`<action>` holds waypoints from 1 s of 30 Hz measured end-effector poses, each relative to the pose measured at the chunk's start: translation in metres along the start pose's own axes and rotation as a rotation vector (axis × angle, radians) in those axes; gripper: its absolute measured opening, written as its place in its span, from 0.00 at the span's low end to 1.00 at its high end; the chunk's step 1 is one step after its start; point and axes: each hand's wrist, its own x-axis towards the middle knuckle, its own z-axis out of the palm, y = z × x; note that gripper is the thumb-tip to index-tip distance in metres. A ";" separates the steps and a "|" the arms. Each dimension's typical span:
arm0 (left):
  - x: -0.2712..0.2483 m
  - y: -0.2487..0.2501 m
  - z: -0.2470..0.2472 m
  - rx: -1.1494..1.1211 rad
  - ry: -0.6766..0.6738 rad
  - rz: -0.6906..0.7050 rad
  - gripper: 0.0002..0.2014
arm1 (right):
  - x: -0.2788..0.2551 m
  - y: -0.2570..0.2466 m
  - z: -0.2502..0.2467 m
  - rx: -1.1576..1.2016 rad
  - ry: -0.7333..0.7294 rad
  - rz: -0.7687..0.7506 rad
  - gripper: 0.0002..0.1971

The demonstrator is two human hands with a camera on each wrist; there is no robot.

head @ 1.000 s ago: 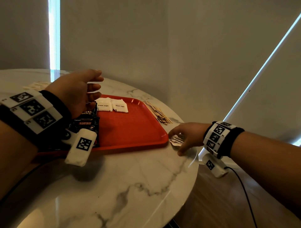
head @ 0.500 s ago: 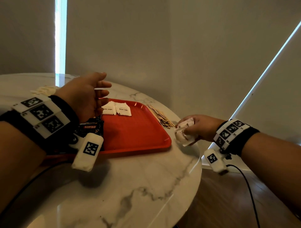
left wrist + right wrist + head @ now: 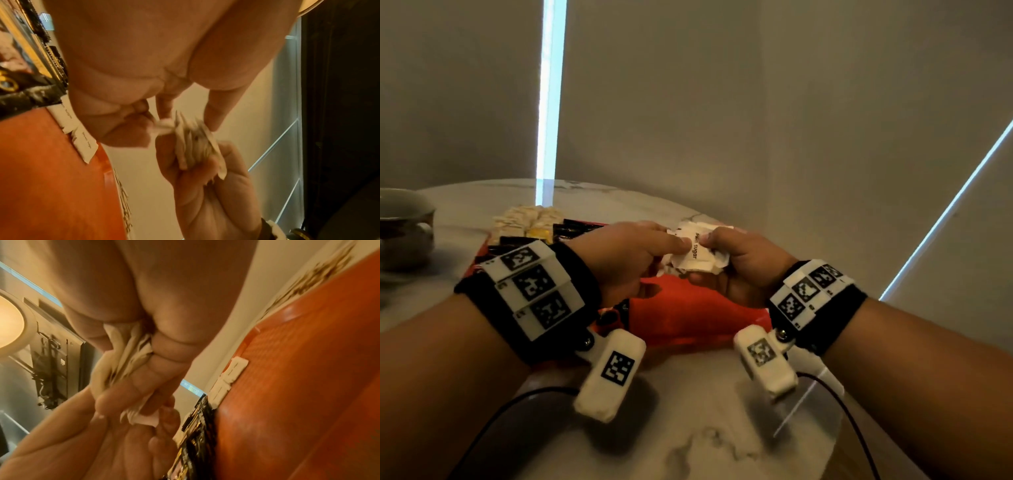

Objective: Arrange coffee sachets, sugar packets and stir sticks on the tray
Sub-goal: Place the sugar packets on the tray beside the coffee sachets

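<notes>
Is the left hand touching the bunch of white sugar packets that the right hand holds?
Touching. In the head view the left hand pinches the white sugar packets that the right hand grips; the left wrist view shows its fingertips on them.

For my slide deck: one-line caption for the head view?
Both hands, left hand and right hand, hold a bunch of white paper sugar packets above the red plastic tray.
</notes>
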 end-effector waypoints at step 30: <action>0.019 0.003 -0.034 -0.161 0.289 0.145 0.09 | 0.075 0.017 0.040 0.259 -0.189 -0.005 0.24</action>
